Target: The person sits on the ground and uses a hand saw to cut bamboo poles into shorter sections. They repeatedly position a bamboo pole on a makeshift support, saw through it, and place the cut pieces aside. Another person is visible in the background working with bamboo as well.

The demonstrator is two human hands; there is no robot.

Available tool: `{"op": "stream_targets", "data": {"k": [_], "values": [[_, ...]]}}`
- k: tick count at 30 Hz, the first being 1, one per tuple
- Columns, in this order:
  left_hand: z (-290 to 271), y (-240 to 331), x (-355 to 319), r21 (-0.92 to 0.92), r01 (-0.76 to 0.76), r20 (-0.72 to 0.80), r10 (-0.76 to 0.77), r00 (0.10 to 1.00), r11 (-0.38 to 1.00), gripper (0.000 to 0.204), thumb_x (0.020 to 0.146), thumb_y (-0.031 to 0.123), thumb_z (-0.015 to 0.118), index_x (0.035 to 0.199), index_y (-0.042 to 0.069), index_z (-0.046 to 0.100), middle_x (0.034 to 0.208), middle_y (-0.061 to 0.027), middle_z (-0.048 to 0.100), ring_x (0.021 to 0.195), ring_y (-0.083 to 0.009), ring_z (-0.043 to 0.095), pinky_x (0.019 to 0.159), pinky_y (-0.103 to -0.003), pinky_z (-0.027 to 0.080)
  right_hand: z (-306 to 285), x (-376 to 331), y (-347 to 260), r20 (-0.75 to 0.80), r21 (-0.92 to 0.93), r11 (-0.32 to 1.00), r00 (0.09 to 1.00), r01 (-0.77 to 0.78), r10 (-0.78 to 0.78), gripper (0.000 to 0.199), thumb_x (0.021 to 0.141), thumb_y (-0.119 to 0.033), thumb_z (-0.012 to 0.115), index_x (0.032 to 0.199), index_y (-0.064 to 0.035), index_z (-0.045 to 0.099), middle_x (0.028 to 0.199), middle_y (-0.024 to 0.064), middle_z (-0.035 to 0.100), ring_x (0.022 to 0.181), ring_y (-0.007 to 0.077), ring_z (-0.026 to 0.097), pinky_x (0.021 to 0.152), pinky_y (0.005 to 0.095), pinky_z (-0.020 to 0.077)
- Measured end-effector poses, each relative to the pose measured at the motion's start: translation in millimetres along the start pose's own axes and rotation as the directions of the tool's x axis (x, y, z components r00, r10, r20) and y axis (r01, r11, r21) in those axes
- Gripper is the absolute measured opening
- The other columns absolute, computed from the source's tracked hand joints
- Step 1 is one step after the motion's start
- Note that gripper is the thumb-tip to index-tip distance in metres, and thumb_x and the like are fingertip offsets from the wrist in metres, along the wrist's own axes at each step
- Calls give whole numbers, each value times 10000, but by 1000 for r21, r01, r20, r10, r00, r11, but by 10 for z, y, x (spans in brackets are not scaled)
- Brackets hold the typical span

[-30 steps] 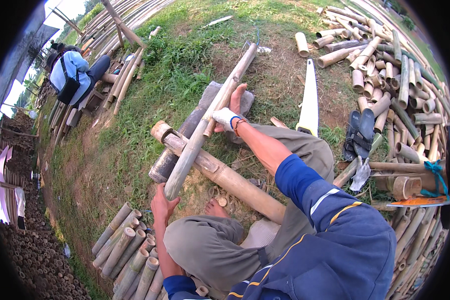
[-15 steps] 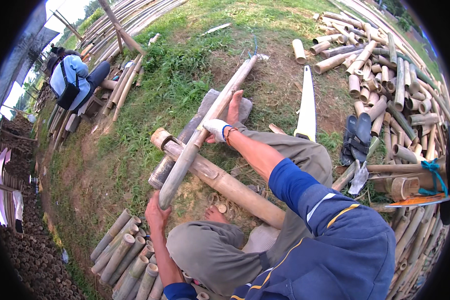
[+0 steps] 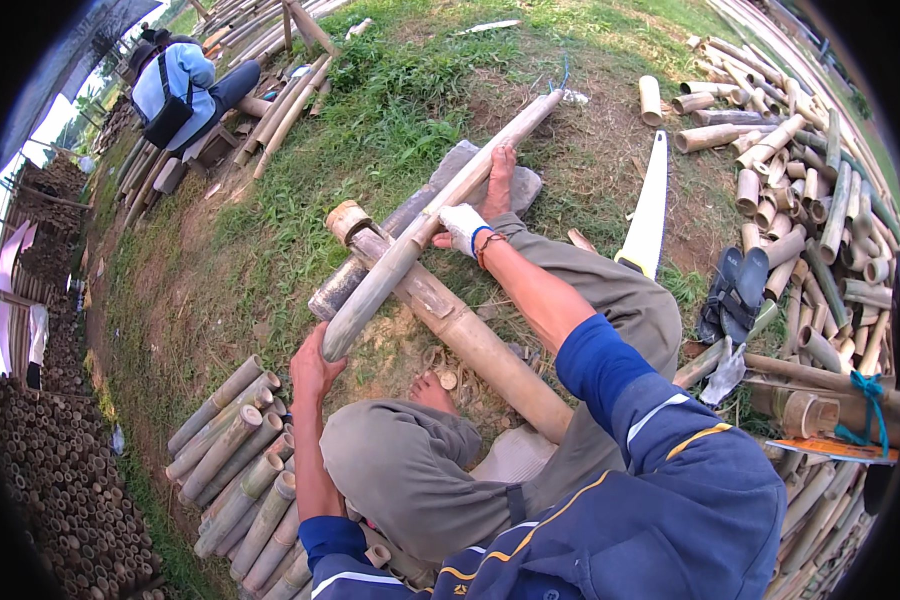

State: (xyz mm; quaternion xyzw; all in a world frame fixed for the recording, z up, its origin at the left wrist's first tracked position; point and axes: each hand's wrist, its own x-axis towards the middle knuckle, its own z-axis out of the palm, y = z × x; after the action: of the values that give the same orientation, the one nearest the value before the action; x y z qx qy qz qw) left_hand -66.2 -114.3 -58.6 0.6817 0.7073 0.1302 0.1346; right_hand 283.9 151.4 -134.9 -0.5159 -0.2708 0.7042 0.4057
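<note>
A long bamboo pole [image 3: 425, 215] lies slantwise across a thick bamboo log [image 3: 470, 340] with a flat cut patch on top. My bare left hand [image 3: 314, 366] is closed round the pole's near end. Further up, my right hand [image 3: 462, 229], in a white glove, grips the pole from its right side; some of its fingers are hidden. The thick log runs from between my legs and crosses over a dark log [image 3: 338, 288]. My bare right foot [image 3: 500, 178] is beside the pole, near a grey stone slab [image 3: 525, 190].
A handsaw [image 3: 646, 215] with a white blade lies to the right. Beyond it are dark sandals [image 3: 735, 290], a loose glove [image 3: 724, 376] and a heap of cut bamboo [image 3: 820, 190]. Bamboo pieces [image 3: 235, 440] are stacked at lower left. Another person [image 3: 175, 90] sits at far left.
The whole view has shifted, so the ground and bamboo appear further right or higher. Both hands keep hold of the pole, which still rests across the thick log.
</note>
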Motion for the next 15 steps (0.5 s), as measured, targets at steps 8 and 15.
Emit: {"op": "stream_targets", "data": {"k": [8,15], "values": [[-1,10,2,-8,54,20,-54,998,998,871,721,284,979,1504,152,621,1278,-175,758,1182,-388,742,1044,-479,586,-536,-489,89,341,204,968,937,-147,71,557,1018,-200,799,1466,-71,493,1271,128,617,973,440,778,777,502,681],[92,-93,-8,8,-8,-61,9,998,1000,893,704,349,1016,1480,121,637,1260,-180,763,1167,-391,744,1030,-488,588,-2353,-979,-792,-190,-888,453,963,-85,-192,630,920,-273,717,1451,34,574,1055,221,783,874,282,793,671,394,636]]}}
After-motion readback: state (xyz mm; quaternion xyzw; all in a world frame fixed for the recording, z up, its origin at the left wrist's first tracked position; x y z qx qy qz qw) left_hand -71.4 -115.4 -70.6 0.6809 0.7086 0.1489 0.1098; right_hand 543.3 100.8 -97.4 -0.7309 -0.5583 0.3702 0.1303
